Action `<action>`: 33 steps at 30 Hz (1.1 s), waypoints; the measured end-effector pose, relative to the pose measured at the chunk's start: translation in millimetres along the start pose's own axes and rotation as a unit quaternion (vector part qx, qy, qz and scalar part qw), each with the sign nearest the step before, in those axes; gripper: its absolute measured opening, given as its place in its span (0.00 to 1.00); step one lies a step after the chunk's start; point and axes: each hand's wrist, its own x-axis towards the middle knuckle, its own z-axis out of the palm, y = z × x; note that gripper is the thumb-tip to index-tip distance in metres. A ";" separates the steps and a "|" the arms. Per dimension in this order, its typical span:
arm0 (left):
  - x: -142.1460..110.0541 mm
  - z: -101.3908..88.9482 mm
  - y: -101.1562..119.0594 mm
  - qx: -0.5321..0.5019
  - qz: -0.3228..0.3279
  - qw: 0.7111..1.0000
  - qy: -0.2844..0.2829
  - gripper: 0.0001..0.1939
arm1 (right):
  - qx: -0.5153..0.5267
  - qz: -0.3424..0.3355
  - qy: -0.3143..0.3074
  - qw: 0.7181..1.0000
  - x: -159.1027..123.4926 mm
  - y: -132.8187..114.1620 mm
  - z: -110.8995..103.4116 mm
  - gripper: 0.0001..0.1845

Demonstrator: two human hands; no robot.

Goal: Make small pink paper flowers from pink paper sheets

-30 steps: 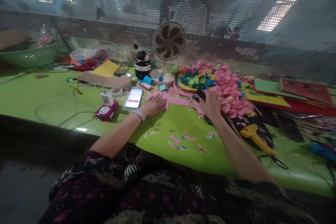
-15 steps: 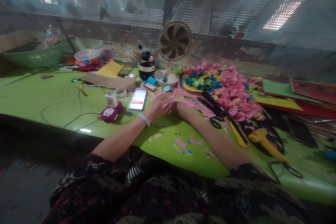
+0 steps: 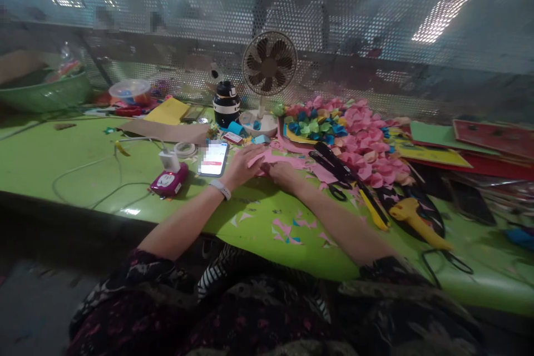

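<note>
**Lettering in View, but Too Small to Read**

Dark characters mark the white band around a black drinking bottle [image 3: 226, 119], whose upper part bears a white square emblem; neither is legible. On a lit smartphone [image 3: 216, 158], a red bar crosses a white screen, its wording blurred. The red-and-white face of a small packet [image 3: 233, 138] and a pale tag on a purple power socket [image 3: 169, 182] are likewise unreadable.

On my remote feed, the table [image 3: 29, 150] is lime green. The paper [image 3: 295, 162] is bright pink, as are most petals [image 3: 369, 142]; others are blue, pale green and yellow. I see a yellow glue gun [image 3: 405, 211], a white-banded black bottle [image 3: 226, 116], a purple box [image 3: 160, 184], a pale wristband [image 3: 221, 189], a dark sleeve [image 3: 154, 261] blotched with pink, and black-and-white striped cloth [image 3: 214, 270].
</note>
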 end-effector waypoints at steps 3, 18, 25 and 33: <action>1.8 -5.5 -1.8 -0.002 -0.028 0.999 0.030 0.13 | 0.013 0.025 0.003 1.000 -3.7 0.1 -4.7 0.19; 0.8 -6.0 -6.3 -0.029 -0.083 0.996 0.033 0.15 | 0.046 0.009 0.018 0.999 -5.7 -3.1 -9.7 0.19; 0.7 -5.3 -6.4 -0.048 -0.086 0.994 0.046 0.14 | 0.118 0.060 0.074 0.989 -3.4 0.7 -0.2 0.15; 1.5 -8.0 -2.5 -0.092 -0.143 0.985 0.030 0.17 | 0.290 0.076 0.147 0.942 2.0 12.2 15.4 0.20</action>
